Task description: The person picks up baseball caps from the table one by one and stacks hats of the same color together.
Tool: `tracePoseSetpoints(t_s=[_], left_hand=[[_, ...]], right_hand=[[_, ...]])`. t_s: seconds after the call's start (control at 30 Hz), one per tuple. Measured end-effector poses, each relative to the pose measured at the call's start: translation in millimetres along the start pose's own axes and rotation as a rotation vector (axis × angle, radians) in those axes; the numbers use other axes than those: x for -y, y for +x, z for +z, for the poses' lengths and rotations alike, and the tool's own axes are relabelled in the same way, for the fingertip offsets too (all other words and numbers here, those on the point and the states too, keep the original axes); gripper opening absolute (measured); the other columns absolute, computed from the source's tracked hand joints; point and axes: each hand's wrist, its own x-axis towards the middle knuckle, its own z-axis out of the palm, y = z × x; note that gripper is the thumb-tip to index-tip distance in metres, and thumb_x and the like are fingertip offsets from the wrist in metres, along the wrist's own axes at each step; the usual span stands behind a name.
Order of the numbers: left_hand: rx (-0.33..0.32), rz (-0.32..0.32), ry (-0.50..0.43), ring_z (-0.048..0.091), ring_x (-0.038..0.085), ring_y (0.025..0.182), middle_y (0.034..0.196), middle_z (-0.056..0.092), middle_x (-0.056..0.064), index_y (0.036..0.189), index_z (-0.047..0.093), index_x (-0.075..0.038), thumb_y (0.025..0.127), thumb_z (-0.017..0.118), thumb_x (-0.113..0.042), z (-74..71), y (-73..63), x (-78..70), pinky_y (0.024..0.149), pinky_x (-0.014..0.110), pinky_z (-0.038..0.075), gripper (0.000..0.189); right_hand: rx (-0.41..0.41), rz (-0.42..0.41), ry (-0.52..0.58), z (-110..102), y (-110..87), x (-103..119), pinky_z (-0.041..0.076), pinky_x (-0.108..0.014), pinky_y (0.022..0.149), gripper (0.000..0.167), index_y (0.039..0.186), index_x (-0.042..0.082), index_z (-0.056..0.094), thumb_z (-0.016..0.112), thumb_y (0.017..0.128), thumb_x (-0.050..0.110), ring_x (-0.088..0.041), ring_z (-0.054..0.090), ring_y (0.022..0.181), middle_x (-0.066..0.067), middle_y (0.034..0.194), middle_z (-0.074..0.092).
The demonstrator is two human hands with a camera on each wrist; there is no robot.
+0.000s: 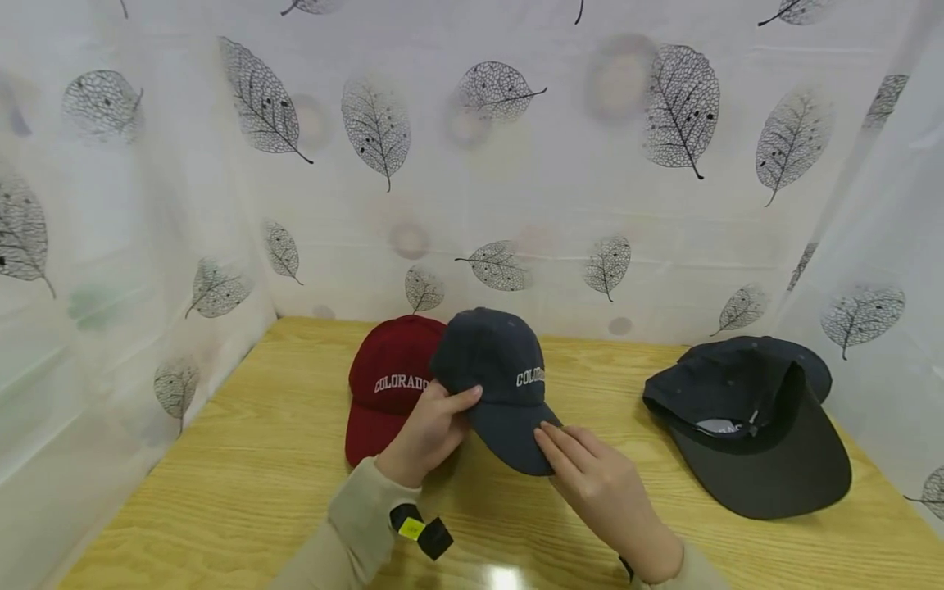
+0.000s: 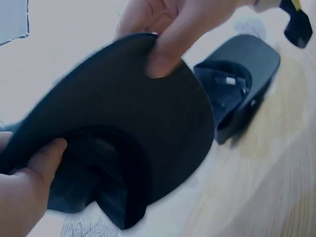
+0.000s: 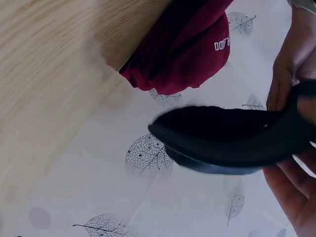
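Note:
A navy baseball cap (image 1: 487,360) with white lettering is held up in both hands, its brim (image 1: 509,434) slanting down to the front. My left hand (image 1: 428,426) grips its left side where brim meets crown, thumb lying over the edge. At the brim's right edge my right hand (image 1: 590,475) pinches with fingers on top; its thumb presses the underside (image 2: 123,94) in the left wrist view. Just behind and left, partly covered by the navy cap, sits a red cap (image 1: 387,369) marked COLORADO.
On the right side of the wooden table (image 1: 243,442) another dark cap (image 1: 767,459) lies upturned, its inside and grey-black brim showing. A white curtain (image 1: 516,180) with leaf prints closes off the back and both sides.

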Motion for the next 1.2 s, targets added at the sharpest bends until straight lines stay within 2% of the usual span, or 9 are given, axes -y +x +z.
tracePoseSetpoints(t_s=[0.17, 0.27, 0.43, 0.53, 0.67, 0.77, 0.97, 1.1, 1.2], left_hand=[[0.012, 0.034, 0.023, 0.035, 0.018, 0.120, 0.133, 0.032, 0.007, 0.134, 0.021, -0.004, 0.091, 0.035, 0.008, -5.5, 1.5, 0.1, 0.095, 0.033, 0.032, 0.047], [0.015, 0.061, 0.052, 0.028, 0.018, 0.125, 0.139, 0.026, 0.007, 0.137, 0.018, -0.006, 0.091, 0.035, 0.009, -7.6, 2.6, 0.2, 0.100, 0.035, 0.025, 0.052], [0.033, 0.062, 0.090, 0.021, 0.015, 0.129, 0.143, 0.020, 0.004, 0.140, 0.013, -0.009, 0.091, 0.036, 0.007, -10.6, 3.9, 1.7, 0.103, 0.036, 0.015, 0.056], [0.081, 0.057, 0.084, 0.021, 0.016, 0.128, 0.143, 0.020, 0.004, 0.140, 0.012, -0.010, 0.091, 0.035, 0.008, -12.6, 3.5, 2.9, 0.103, 0.037, 0.016, 0.057], [0.185, 0.043, 0.078, 0.033, 0.018, 0.122, 0.135, 0.032, 0.006, 0.135, 0.020, -0.008, 0.091, 0.035, 0.007, -15.5, 2.1, 6.1, 0.099, 0.037, 0.026, 0.048], [0.253, 0.022, 0.094, 0.043, 0.017, 0.114, 0.126, 0.042, 0.004, 0.130, 0.027, -0.007, 0.091, 0.039, 0.004, -16.6, 0.8, 8.8, 0.094, 0.034, 0.033, 0.042], [0.317, -0.027, 0.168, 0.048, 0.015, 0.108, 0.121, 0.048, 0.002, 0.130, 0.029, -0.004, 0.089, 0.046, 0.001, -15.7, -0.7, 11.9, 0.091, 0.033, 0.038, 0.044], [0.319, -0.053, 0.182, 0.049, 0.015, 0.107, 0.119, 0.049, 0.001, 0.129, 0.030, -0.005, 0.089, 0.044, 0.003, -16.7, 0.3, 13.8, 0.090, 0.033, 0.039, 0.043], [0.322, -0.063, 0.180, 0.049, 0.015, 0.106, 0.118, 0.049, 0.001, 0.128, 0.030, -0.007, 0.090, 0.044, 0.002, -18.6, 1.8, 15.7, 0.089, 0.033, 0.039, 0.042]], right_hand=[[0.095, 0.043, 0.150, -2, 1.1, -9, 0.050, -0.029, 0.062, 0.039, 0.102, 0.006, 0.065, 0.059, 0.082, 0.039, -0.022, 0.058, 0.088, -0.011, 0.107, 0.059], [0.068, 0.123, 0.205, -7, 5.1, -18, 0.049, -0.028, 0.064, 0.039, 0.098, 0.006, 0.066, 0.055, 0.085, 0.041, -0.022, 0.058, 0.088, -0.010, 0.106, 0.058], [-0.073, 0.369, 0.296, -15, 10.1, -39, 0.043, -0.016, 0.075, 0.025, 0.098, -0.001, 0.064, 0.054, 0.089, 0.021, -0.024, 0.056, 0.091, -0.013, 0.102, 0.059], [-0.116, 0.572, 0.351, -18, 10.3, -51, 0.038, -0.008, 0.075, 0.019, 0.102, -0.004, 0.062, 0.055, 0.087, 0.005, -0.023, 0.054, 0.092, -0.015, 0.102, 0.059], [-0.028, 0.841, 0.452, -21, 7.4, -62, 0.040, -0.017, 0.080, 0.028, 0.114, -0.005, 0.054, 0.046, 0.093, 0.010, -0.024, 0.049, 0.101, -0.018, 0.112, 0.054], [0.070, 0.956, 0.556, -23, 5.3, -68, 0.038, -0.032, 0.088, 0.038, 0.121, -0.005, 0.048, 0.037, 0.096, 0.022, -0.027, 0.045, 0.109, -0.020, 0.121, 0.048], [0.130, 0.974, 0.827, -29, 2.6, -73, 0.040, -0.019, 0.080, 0.044, 0.114, -0.009, 0.052, 0.033, 0.097, 0.027, -0.013, 0.051, 0.097, -0.015, 0.109, 0.054], [0.139, 0.943, 0.940, -29, 0.5, -76, 0.044, -0.024, 0.063, 0.035, 0.095, -0.007, 0.056, 0.037, 0.096, 0.023, -0.013, 0.051, 0.073, -0.006, 0.084, 0.054], [0.085, 0.931, 1.057, -29, -1.5, -77, 0.042, -0.027, 0.057, 0.027, 0.085, 0.000, 0.055, 0.039, 0.096, 0.018, -0.016, 0.047, 0.066, -0.004, 0.075, 0.047]])
